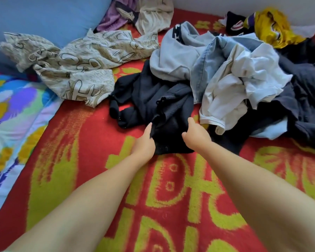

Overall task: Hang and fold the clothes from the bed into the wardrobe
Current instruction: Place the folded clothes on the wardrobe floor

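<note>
Two hands reach forward over one red and yellow blanket. The left hand and the right hand each grip one black garment, fingers curled into the near edge of the cloth, which lies between and just beyond them. Beyond the right hand sits one heap of clothes: a grey hoodie, a pair of jeans, a white shirt, a dark garment. Beyond the left hand lie one beige patterned cloth and one blue pillow.
</note>
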The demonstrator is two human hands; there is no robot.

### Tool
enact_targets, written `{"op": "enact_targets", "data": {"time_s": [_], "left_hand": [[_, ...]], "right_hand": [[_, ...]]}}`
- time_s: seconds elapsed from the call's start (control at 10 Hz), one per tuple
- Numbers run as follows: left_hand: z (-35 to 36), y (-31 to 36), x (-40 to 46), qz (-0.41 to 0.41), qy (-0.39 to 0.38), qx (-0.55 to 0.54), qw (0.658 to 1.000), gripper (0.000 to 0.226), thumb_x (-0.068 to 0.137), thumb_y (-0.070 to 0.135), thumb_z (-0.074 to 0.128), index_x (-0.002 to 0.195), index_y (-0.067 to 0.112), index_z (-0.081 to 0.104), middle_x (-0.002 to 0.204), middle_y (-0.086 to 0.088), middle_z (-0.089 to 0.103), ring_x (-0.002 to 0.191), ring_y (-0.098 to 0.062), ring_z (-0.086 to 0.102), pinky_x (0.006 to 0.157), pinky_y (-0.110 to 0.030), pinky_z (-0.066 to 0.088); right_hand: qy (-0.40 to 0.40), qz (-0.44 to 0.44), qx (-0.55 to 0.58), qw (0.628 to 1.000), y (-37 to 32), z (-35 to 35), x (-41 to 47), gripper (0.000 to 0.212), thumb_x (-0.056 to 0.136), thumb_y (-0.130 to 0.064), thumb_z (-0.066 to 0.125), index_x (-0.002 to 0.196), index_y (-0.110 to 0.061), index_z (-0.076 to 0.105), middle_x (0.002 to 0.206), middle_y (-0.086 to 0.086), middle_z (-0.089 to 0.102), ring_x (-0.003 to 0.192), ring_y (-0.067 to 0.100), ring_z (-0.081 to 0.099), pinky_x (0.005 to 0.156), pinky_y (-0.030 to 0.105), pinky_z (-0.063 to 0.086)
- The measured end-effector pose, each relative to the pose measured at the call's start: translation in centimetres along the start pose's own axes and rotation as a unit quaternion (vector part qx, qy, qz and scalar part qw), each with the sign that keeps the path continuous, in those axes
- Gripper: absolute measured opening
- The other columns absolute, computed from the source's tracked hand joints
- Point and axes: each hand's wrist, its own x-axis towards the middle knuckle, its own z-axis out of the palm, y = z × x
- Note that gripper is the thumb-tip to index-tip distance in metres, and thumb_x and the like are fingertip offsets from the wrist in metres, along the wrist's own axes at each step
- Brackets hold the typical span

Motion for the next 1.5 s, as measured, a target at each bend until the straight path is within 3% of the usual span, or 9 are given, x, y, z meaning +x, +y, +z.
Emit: {"op": "enact_targets", "data": {"time_s": [0.4, 0.5, 0.6, 0.7, 0.9, 1.0, 1.1, 1.3, 1.5], "left_hand": [[1.9, -8.1, -16.6, 0.036, -0.345, 0.188, 0.919, 0.051, 0.095, 0.016, 0.038, 0.146, 0.023, 0.038, 0.148, -0.003, 0.043, 0.13, -0.021, 0.045, 0.1, -0.023, 0.037], [1.3, -8.9, -19.3, -0.003, -0.338, 0.065, 0.939, 0.037, 0.093, 0.009, 0.043, 0.126, 0.013, 0.058, 0.103, 0.001, 0.065, 0.091, -0.013, 0.059, 0.074, -0.011, 0.042], [1.2, -8.3, -19.8, -0.101, -0.12, -0.118, 0.981, 0.015, 0.094, 0.012, 0.048, 0.104, 0.015, 0.058, 0.081, -0.003, 0.06, 0.077, -0.021, 0.057, 0.066, -0.017, 0.047], [1.5, -7.2, -19.2, -0.224, -0.063, -0.271, 0.934, 0.044, 0.094, 0.038, 0.054, 0.124, 0.008, 0.046, 0.124, -0.011, 0.057, 0.114, -0.028, 0.056, 0.099, -0.04, 0.045], [4.3, -6.6, -22.9, -0.155, -0.067, -0.034, 0.985, 0.039, 0.088, 0.023, 0.059, 0.12, 0.003, 0.047, 0.122, -0.014, 0.058, 0.111, -0.032, 0.055, 0.092, -0.038, 0.045], [3.8, -7.3, -24.0, -0.124, -0.064, -0.001, 0.99, 0.024, 0.084, 0.031, 0.059, 0.1, 0.013, 0.055, 0.105, -0.005, 0.061, 0.102, -0.028, 0.058, 0.078, -0.031, 0.043], [2.5, -8.7, -25.3, -0.088, -0.054, 0.079, 0.991, 0.024, 0.081, 0.036, 0.058, 0.072, 0.016, 0.047, 0.087, -0.002, 0.057, 0.093, -0.031, 0.058, 0.068, -0.031, 0.038], [-2.7, -10.3, -23.8, -0.238, -0.193, 0.177, 0.935, 0.041, 0.094, 0.031, 0.042, 0.12, 0.001, 0.052, 0.113, -0.015, 0.06, 0.097, -0.032, 0.059, 0.064, -0.027, 0.042], [-3.3, -9.5, -20.2, 0.015, -0.047, 0.222, 0.974, 0.057, 0.095, 0.029, 0.048, 0.145, 0.014, 0.028, 0.141, -0.01, 0.04, 0.129, -0.028, 0.039, 0.096, -0.043, 0.042]], "right_hand": [[-0.295, -0.118, -0.154, 0.935, 4.1, 5.1, -16.2, 0.037, 0.091, -0.024, 0.051, 0.126, -0.013, 0.046, 0.123, 0.014, 0.06, 0.112, 0.034, 0.056, 0.082, 0.033, 0.044], [-0.353, -0.145, -0.157, 0.911, 4.2, 5.2, -20.8, 0.03, 0.089, -0.024, 0.051, 0.117, -0.011, 0.053, 0.121, 0.013, 0.062, 0.112, 0.032, 0.057, 0.079, 0.03, 0.04], [-0.413, -0.175, -0.178, 0.876, 4.3, 4.8, -25.5, 0.031, 0.087, -0.023, 0.054, 0.112, -0.006, 0.058, 0.118, 0.017, 0.063, 0.107, 0.033, 0.059, 0.074, 0.028, 0.039], [-0.522, -0.194, -0.182, 0.811, 4.9, 4.4, -29.7, 0.042, 0.087, -0.023, 0.058, 0.126, -0.008, 0.054, 0.123, 0.015, 0.06, 0.109, 0.031, 0.058, 0.082, 0.031, 0.044], [-0.686, -0.027, -0.253, 0.682, 8.6, 2.5, -31.6, 0.036, 0.096, -0.034, 0.055, 0.117, -0.006, 0.06, 0.127, 0.016, 0.059, 0.119, 0.027, 0.057, 0.078, 0.029, 0.043], [-0.436, -0.044, -0.178, 0.881, 9.9, 0.4, -28.0, 0.035, 0.097, -0.029, 0.048, 0.118, -0.004, 0.061, 0.122, 0.014, 0.063, 0.112, 0.029, 0.06, 0.078, 0.027, 0.046], [-0.215, 0.002, -0.032, 0.976, 9.1, 0.5, -24.2, 0.047, 0.098, -0.035, 0.044, 0.133, -0.004, 0.048, 0.131, 0.016, 0.056, 0.118, 0.032, 0.054, 0.095, 0.037, 0.046], [-0.262, 0.04, 0.009, 0.964, 4.2, 4.7, -23.6, 0.082, 0.095, -0.026, 0.052, 0.153, -0.015, -0.005, 0.134, 0.022, 0.049, 0.114, 0.036, 0.056, 0.091, 0.039, 0.047], [-0.467, 0.001, -0.138, 0.874, 4.1, 4.0, -24.2, 0.044, 0.093, -0.009, 0.042, 0.136, -0.016, 0.042, 0.08, 0.007, 0.049, 0.059, 0.019, 0.053, 0.055, 0.03, 0.056]]}}
